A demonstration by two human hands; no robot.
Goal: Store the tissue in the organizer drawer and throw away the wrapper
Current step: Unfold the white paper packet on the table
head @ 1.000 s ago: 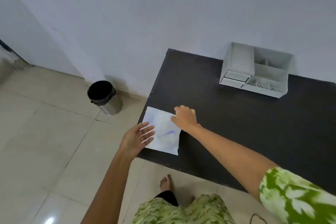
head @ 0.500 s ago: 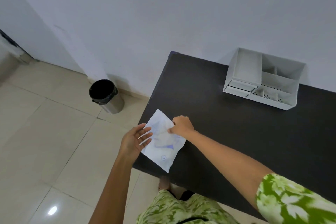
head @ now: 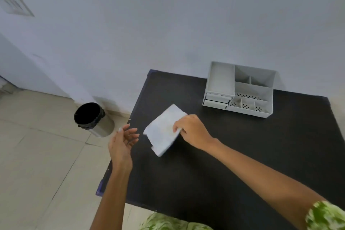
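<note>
A white wrapped tissue pack (head: 163, 130) is held above the black table (head: 233, 164), tilted, with my right hand (head: 192, 129) gripping its right edge. My left hand (head: 124, 140) hovers just left of the pack over the table's left edge, palm up, fingers apart, not touching it. The grey organizer (head: 239, 90) stands at the back of the table by the wall; its two small drawers (head: 216, 100) at the lower left are closed. A steel bin (head: 93, 119) with a black liner stands on the floor left of the table.
A pale wall runs behind the table and bin. Beige floor tiles (head: 37, 155) lie to the left. My green patterned clothing shows at the bottom edge.
My right hand has carried the pack rightward, further over the table. My left hand has come off the pack and now hovers open beside it.
</note>
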